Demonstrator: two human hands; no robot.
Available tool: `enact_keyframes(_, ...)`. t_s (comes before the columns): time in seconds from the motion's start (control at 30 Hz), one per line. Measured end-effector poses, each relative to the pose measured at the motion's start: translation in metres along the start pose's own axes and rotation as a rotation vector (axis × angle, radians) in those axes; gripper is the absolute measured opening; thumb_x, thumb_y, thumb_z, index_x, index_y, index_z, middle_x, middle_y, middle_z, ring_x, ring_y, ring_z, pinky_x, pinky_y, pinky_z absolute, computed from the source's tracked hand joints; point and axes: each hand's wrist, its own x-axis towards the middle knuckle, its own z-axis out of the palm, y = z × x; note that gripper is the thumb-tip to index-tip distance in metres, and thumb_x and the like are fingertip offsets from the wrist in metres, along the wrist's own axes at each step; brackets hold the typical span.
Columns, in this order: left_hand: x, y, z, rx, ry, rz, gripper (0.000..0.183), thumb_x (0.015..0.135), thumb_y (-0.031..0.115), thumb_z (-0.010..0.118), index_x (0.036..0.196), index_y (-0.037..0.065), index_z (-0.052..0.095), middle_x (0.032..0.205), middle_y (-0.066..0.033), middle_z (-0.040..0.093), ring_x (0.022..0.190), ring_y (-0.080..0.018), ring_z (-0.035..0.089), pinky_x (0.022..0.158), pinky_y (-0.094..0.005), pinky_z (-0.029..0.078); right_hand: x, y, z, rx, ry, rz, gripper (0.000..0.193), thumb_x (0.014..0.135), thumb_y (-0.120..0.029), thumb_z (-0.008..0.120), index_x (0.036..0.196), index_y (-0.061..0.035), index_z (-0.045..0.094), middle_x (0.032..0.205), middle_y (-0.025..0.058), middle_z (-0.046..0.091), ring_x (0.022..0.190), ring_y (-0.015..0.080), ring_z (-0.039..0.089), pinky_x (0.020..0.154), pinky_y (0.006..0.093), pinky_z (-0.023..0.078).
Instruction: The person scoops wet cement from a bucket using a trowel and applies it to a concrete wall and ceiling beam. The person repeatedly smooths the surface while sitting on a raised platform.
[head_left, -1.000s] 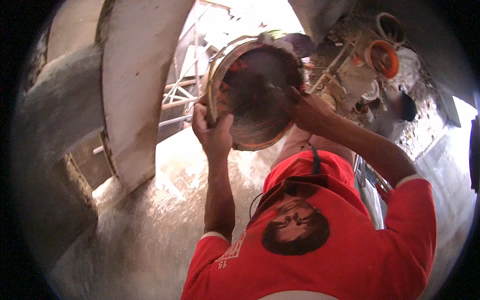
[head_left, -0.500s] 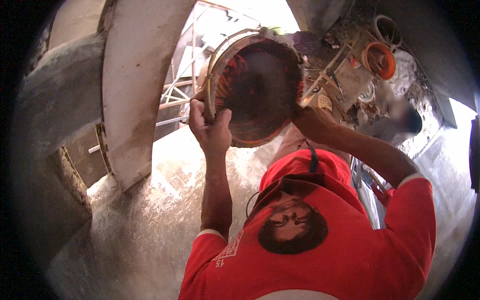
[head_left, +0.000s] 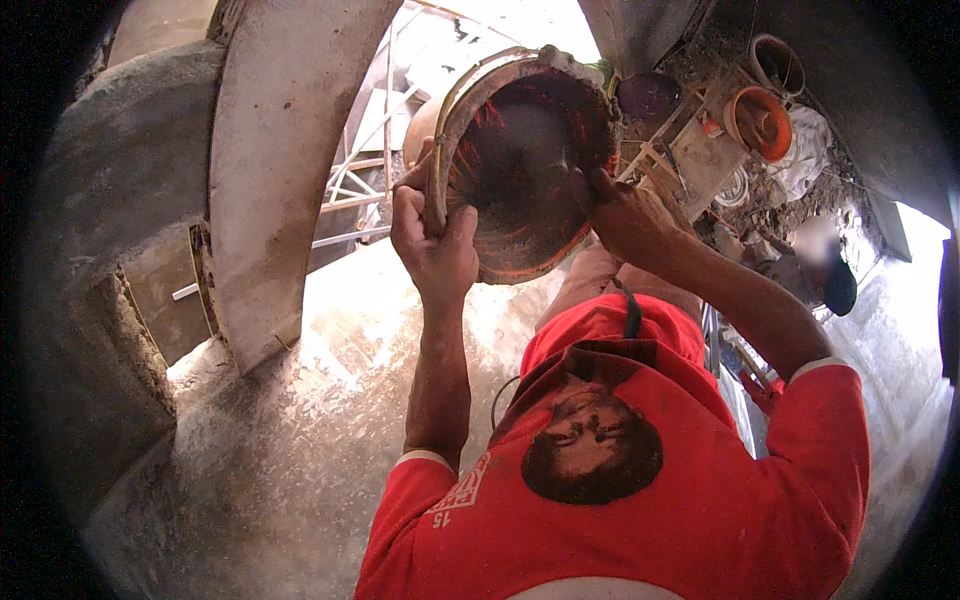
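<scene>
A round bucket (head_left: 525, 150) is tipped so that its wide mouth faces me. Its inside is dark and crusted, with orange-red streaks showing through. A thick, caked rim runs round the mouth, and a lump of greyish material sticks to its top. My left hand (head_left: 435, 235) grips the bucket's left rim, its thumb over the near edge and its fingers round the outside. Across the lower right rim lies my right hand (head_left: 630, 215), its fingertips over the inside of the bucket. Whether those fingers close on anything is hard to see.
An orange bucket (head_left: 758, 125) and a pale round container (head_left: 777, 65) stand at the upper right. Near them are a wooden frame (head_left: 665, 165), rubble and a blurred person (head_left: 820, 255). A curved concrete slab (head_left: 290, 170) rises at left, with metal bars (head_left: 350, 208) beyond it.
The bucket has shifted slightly up and right, with my left hand still on its rim. My right hand has moved up from the lower right rim, its fingers now over the bucket's inside.
</scene>
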Motion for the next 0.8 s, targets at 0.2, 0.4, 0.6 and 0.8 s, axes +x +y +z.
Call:
enact_keyframes(0.2,0.0,0.002,-0.001,0.04,0.017,0.034,0.024,0.076,-0.009,0.06,0.086,0.003,0.042,0.138,-0.0264,0.058,0.142,-0.0356,0.048,0.115,-0.0452,0.037,-0.003,-0.016,-0.027,0.063,0.038,-0.054,0.037,0.081,-0.005,0.061,0.116,0.0059,0.062,0.094,0.0286,0.067,0.075,0.0399,0.071,0.06,0.0482,0.06)
enact_keyframes(0.4,-0.001,0.012,0.002,0.086,-0.053,0.223,0.025,0.075,-0.01,0.058,0.088,0.006,0.044,0.134,-0.0194,0.064,0.143,-0.0353,0.048,0.124,-0.0522,0.023,0.015,-0.011,-0.056,0.037,0.458,-0.586,0.031,0.081,-0.009,0.063,0.109,0.005,0.064,0.089,0.0225,0.067,0.084,0.0384,0.07,0.071,0.0483,0.058)
enact_keyframes(0.6,0.004,0.021,-0.013,-0.235,-0.071,0.122,0.027,0.07,-0.004,0.065,0.089,0.006,0.048,0.13,-0.0151,0.064,0.144,-0.0314,0.045,0.123,-0.0501,0.021,0.008,-0.016,-0.032,0.439,-0.028,-0.29,0.024,0.091,-0.015,0.061,0.108,0.0015,0.063,0.085,0.0172,0.065,0.083,0.0335,0.066,0.08,0.0485,0.053)
enact_keyframes(0.8,0.004,0.021,-0.019,-0.357,0.026,-0.032,0.032,0.064,0.0,0.072,0.088,0.006,0.051,0.121,-0.0091,0.061,0.125,-0.0204,0.054,0.112,-0.0387,0.034,-0.007,-0.019,-0.021,1.595,-0.655,0.203,0.036,0.104,-0.027,0.055,0.127,0.0013,0.06,0.087,0.0085,0.058,0.053,0.0168,0.056,0.053,0.0326,0.052)
